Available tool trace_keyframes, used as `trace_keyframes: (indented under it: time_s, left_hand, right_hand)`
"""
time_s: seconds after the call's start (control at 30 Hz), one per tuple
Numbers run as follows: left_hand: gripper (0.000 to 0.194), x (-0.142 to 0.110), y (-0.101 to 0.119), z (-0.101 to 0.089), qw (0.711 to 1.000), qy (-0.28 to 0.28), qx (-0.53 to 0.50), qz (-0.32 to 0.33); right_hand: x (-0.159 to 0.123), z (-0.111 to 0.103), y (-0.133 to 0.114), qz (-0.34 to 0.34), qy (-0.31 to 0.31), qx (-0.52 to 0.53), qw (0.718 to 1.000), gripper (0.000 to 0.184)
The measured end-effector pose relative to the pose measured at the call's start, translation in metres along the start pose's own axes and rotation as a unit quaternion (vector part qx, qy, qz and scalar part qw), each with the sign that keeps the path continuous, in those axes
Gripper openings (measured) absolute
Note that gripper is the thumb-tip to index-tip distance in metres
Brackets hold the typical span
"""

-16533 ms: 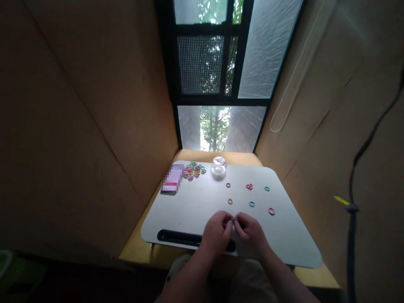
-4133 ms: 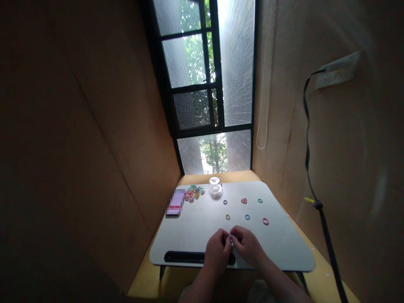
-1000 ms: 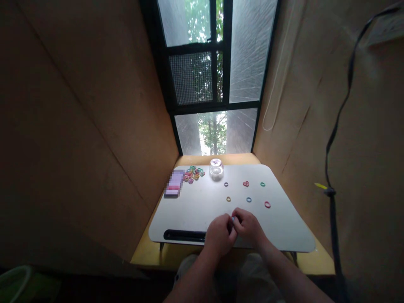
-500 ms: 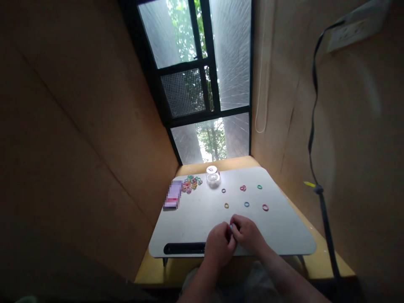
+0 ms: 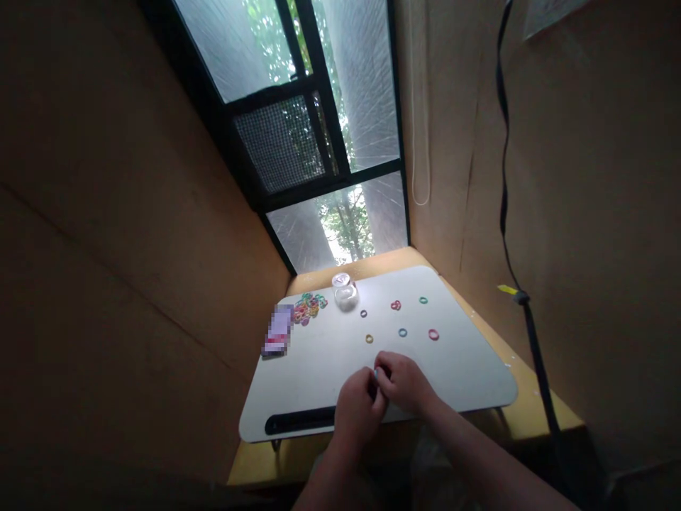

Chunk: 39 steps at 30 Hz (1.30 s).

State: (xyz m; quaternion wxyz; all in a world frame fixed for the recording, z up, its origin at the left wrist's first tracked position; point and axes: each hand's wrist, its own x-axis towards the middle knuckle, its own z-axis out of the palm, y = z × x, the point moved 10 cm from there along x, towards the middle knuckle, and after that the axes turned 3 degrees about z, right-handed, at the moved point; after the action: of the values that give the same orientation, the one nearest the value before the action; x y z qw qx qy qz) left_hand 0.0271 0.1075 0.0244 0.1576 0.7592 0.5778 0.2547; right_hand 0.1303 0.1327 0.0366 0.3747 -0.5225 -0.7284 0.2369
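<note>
As far as can be made out, heaped toward the far left of the white table (image 5: 313, 376): a pile of coloured rings (image 5: 309, 308), probably kept bunched to stay separate from those set out farther right. Nearer the front, fingers curled in: the left hand (image 5: 357, 406), meeting the right hand (image 5: 407, 383) at the fingertips — together, not apart. Caught at the join, above the near middle of the table: a bit of pale blue (image 5: 376, 373), seemingly clamped by the right thumb and forefinger; whether pinched by the left too, cannot be told. Likely held at the very tips for being so small.

Beyond, from left to right, well spaced, perhaps for seeing each colour at a glance: a dark ring (image 5: 363, 316), a yellow ring (image 5: 369, 343), a red cluster (image 5: 395, 306), a blue ring (image 5: 403, 336), a green ring (image 5: 423, 303) and a pink ring (image 5: 433, 339).

Around, again from the left: a phone (image 5: 277, 333), screen blurred out, just beside the pile; a black slot (image 5: 298, 421) along the front edge, right end hidden behind the left hand; a clear jar (image 5: 347, 295), standing between pile and spread rings; a window (image 5: 391, 213) behind; a dark cord (image 5: 504, 191) with a yellow tag (image 5: 507, 289), beyond the table. Most in the way: bent fingers — hiding nearly all of that bit of pale blue.
</note>
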Motion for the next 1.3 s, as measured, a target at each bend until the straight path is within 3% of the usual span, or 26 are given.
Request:
trace_keyframes:
  time_s: [1.3]
  left_hand:
    - [0.012, -0.007, -0.001, -0.010, 0.999, 0.024, -0.033, 0.011]
  right_hand:
    - [-0.006, 0.006, -0.004, -0.001, 0.000, -0.029, 1.000, 0.015]
